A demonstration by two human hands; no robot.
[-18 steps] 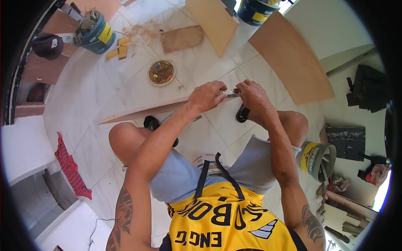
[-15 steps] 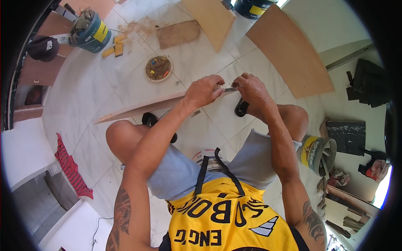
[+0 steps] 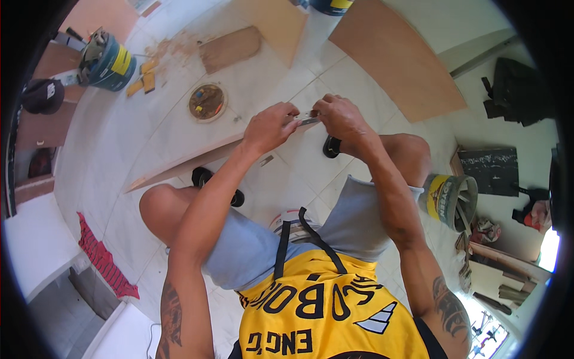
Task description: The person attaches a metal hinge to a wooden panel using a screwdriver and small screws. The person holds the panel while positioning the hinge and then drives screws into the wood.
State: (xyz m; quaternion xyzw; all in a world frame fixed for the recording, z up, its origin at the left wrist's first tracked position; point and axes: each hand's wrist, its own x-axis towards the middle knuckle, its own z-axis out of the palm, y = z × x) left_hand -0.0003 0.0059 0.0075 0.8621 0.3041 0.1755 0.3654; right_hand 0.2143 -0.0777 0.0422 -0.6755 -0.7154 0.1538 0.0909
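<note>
Left hand and right hand curl narrowly at the far end of a long wooden board; exactly what each pinches cannot be told. Only the view has swung slightly, so work likely continues there. The board slants from beside the left knee away rightward; a small metal strip between the hands roughly follows it.

On my feed, the small metal fitting between the hands is too small for me to identify, its ends covered by the left hand and right hand, so I can't read either grip. The left forearm hides part of the wooden board. The upper edge crops a dark bucket; the round tub's contents are too tiny to name.
</note>
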